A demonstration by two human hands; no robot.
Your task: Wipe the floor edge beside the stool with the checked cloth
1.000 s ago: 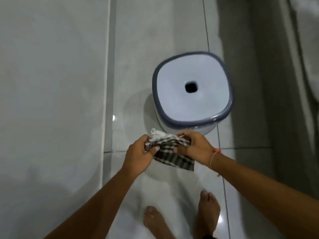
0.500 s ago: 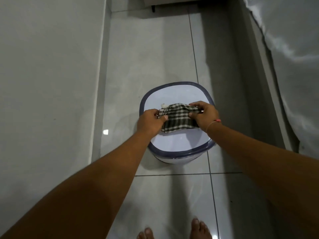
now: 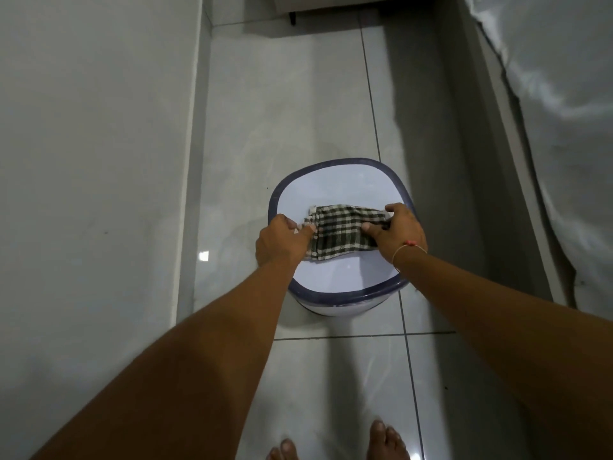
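A white plastic stool point(image 3: 335, 190) with a dark blue rim stands on the glossy tiled floor, a little right of the wall. The checked cloth point(image 3: 341, 229), dark green and white, lies folded flat on the stool's seat and hides the seat's centre. My left hand point(image 3: 282, 242) pinches the cloth's left end. My right hand point(image 3: 396, 232) holds its right end, thumb on top. The floor edge point(image 3: 195, 161) runs along the foot of the wall, left of the stool.
A pale wall point(image 3: 93, 161) fills the left side. A bed with a white sheet point(image 3: 564, 111) and its grey frame line the right. Furniture with a dark leg point(image 3: 292, 18) stands at the far end. My bare feet point(image 3: 384, 441) are at the bottom.
The view tilted up from looking straight down. Both hands carried the cloth from in front of the stool onto its seat and spread it flatter.
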